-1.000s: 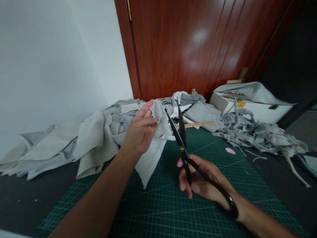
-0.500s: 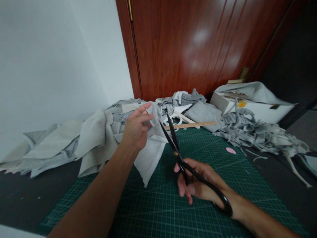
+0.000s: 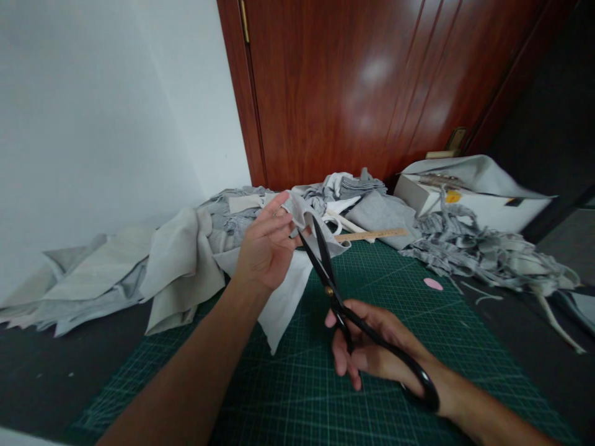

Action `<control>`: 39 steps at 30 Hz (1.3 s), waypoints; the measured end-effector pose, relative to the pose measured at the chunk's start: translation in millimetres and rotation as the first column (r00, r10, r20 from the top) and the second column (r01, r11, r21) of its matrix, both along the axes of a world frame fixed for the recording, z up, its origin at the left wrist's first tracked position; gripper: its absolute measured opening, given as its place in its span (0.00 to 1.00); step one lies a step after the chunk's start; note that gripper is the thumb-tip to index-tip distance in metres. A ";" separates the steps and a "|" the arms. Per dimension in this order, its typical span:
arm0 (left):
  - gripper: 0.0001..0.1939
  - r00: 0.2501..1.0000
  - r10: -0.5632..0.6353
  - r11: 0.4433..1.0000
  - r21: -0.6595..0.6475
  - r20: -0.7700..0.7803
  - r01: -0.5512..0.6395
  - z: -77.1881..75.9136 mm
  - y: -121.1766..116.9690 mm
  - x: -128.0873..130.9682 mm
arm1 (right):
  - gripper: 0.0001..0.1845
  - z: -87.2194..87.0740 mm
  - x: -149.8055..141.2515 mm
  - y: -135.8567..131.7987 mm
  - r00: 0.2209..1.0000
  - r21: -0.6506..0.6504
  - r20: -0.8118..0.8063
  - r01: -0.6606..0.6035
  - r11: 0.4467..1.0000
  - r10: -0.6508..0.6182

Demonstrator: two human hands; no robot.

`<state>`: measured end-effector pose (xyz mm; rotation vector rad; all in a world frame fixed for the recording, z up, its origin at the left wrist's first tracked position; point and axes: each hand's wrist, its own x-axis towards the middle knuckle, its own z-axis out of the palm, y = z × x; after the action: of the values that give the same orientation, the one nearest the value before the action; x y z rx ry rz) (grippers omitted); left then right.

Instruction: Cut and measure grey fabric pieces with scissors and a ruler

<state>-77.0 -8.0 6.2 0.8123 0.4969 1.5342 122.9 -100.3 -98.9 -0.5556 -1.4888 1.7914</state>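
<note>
My left hand (image 3: 268,248) pinches a light grey piece of fabric (image 3: 297,207), which bends away to the right past the scissor tips. In my right hand (image 3: 372,344) is a pair of black scissors (image 3: 329,272), with fingers and thumb in the handles. Their blades are apart and point up and left, close beside my left fingers and against the fabric. Whether the blades bite into the cloth I cannot tell. Below my left hand a pointed end of pale cloth (image 3: 286,303) lies over the green cutting mat (image 3: 288,396).
Grey fabric pieces (image 3: 176,260) lie heaped at the left. Behind the mat are a wooden ruler (image 3: 372,235), a white tape roll (image 3: 335,222) and more folded cloth. A white box (image 3: 483,204) and tangled fabric strips (image 3: 493,248) sit at the right, near a pink oval (image 3: 433,284).
My left hand has turned and shifted slightly right, and the fabric it holds now spreads behind the scissor blades. The scissors are nearly in the same place, with blades still apart.
</note>
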 end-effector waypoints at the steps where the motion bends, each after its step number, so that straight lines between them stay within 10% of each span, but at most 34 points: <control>1: 0.22 1.000 -0.009 1.000 0.014 0.004 0.009 -1.3 -1.4 2.3 | 0.23 4.0 -0.4 -1.9 1.000 0.008 0.007 0.020 1.000 -0.021; 19: 0.28 0.978 0.204 0.976 0.088 -0.041 -0.200 -9.6 9.6 0.2 | 0.22 4.5 0.3 -3.0 0.985 -0.013 0.123 0.122 0.992 -0.120; 39: 0.35 0.979 0.102 0.951 0.307 -0.176 -0.044 -8.0 -2.2 10.0 | 0.23 15.9 -2.4 -9.3 0.959 0.096 0.150 0.228 0.969 -0.240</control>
<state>-67.0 -10.2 -1.8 1.1972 0.4403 1.6327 120.5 -109.6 -83.0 -0.8176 -1.5230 1.5288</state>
